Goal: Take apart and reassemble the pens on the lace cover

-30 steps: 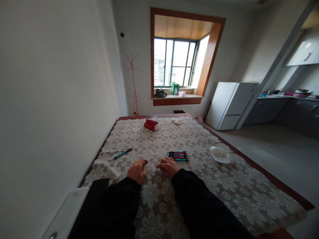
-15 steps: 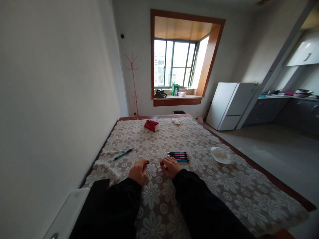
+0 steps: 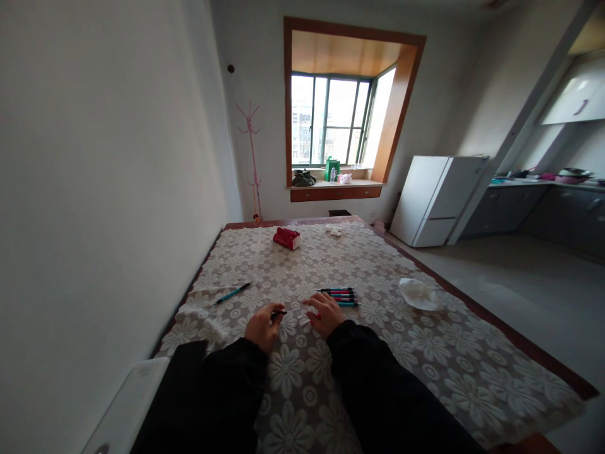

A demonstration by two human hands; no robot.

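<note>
A thin dark pen piece (image 3: 278,312) is pinched in the left hand (image 3: 263,326); the right hand (image 3: 325,315) rests curled at its 3 o'clock. A row of pens (image 3: 338,296) lies at 1 o'clock on the lace tablecloth (image 3: 425,353), a teal pen (image 3: 232,292) at 10 o'clock.

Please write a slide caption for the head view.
Both hands, left hand and right hand, hold a thin black-tipped pen over a floral lace tablecloth.

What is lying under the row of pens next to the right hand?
The row of pens lies on a lace cloth with white flowers, just beyond the right hand. A dark red-brown table edge shows around it; the tabletop below stays covered.
</note>
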